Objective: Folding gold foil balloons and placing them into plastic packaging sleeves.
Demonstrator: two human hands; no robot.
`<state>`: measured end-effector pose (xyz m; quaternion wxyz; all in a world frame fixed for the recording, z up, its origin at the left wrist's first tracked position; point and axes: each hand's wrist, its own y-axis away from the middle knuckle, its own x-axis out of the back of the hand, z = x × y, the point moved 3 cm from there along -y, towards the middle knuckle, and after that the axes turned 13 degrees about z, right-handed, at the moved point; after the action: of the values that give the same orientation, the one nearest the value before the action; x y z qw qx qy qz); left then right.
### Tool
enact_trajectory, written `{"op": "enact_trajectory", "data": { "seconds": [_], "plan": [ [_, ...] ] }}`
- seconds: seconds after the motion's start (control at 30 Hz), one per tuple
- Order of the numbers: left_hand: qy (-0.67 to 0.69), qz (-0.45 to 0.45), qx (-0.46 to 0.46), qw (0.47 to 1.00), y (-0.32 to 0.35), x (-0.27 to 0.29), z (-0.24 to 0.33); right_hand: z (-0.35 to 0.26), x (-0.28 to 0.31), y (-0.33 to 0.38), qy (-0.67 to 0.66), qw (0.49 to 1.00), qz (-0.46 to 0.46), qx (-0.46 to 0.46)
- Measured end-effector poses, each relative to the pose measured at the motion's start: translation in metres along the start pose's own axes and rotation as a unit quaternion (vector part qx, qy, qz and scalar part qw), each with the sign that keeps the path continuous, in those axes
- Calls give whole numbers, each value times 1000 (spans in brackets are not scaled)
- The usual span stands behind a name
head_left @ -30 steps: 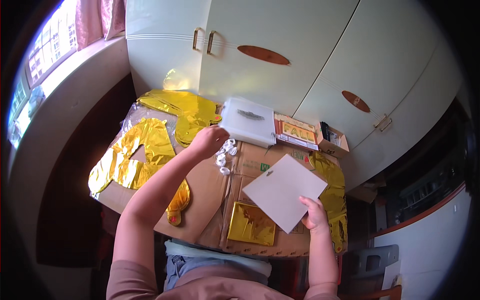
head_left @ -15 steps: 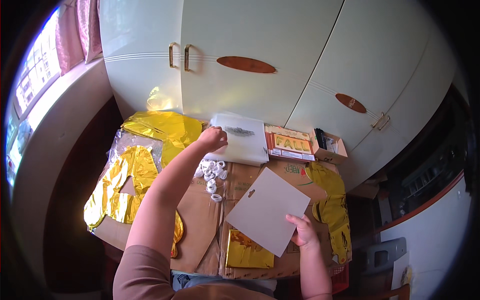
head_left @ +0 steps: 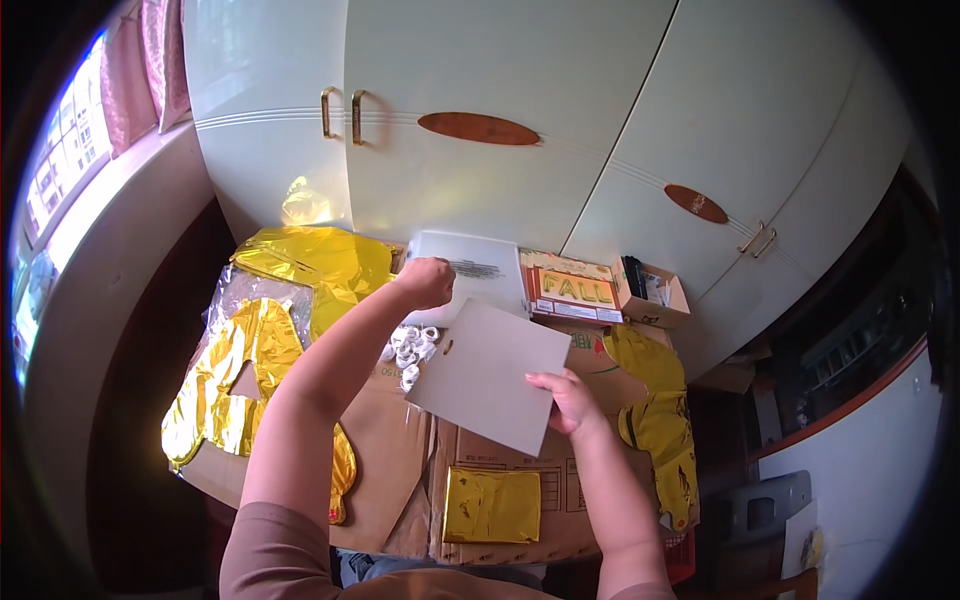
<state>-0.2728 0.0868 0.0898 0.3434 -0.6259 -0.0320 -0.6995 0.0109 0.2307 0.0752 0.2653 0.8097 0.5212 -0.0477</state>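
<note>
Probably picking at plastic stack (head_left: 488,280) with left hand (head_left: 428,283) fisted, contents unclear, while pinching card (head_left: 490,375) in right hand (head_left: 568,400); next likely needs clean separation.

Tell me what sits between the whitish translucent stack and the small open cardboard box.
Orange printed packs lie between them, as the head view shows.

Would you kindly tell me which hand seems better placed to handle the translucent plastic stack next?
Probably the left hand: it is at the left edge of the translucent stack, though its grip is hidden; the right hand is occupied with the grey card.
</note>
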Motion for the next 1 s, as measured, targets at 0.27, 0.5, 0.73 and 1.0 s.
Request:
{"op": "enact_trajectory", "data": {
  "seconds": [0.27, 0.5, 0.73, 1.0],
  "plan": [
    [179, 55, -71, 980, 21, 4, 24, 21, 11, 1, -61, 990, 121, 27],
    [193, -28, -135, 971, 49, 16, 63, 45, 6, 64, -61, 977, 200, 40],
    [207, -113, -168, 957, 100, 38, 106, 69, 24, 124, -82, 978, 189, 20],
    [194, -80, -186, 960, 145, 35, 130, 102, 7, 174, -15, 968, 234, 94]
  ]
}}
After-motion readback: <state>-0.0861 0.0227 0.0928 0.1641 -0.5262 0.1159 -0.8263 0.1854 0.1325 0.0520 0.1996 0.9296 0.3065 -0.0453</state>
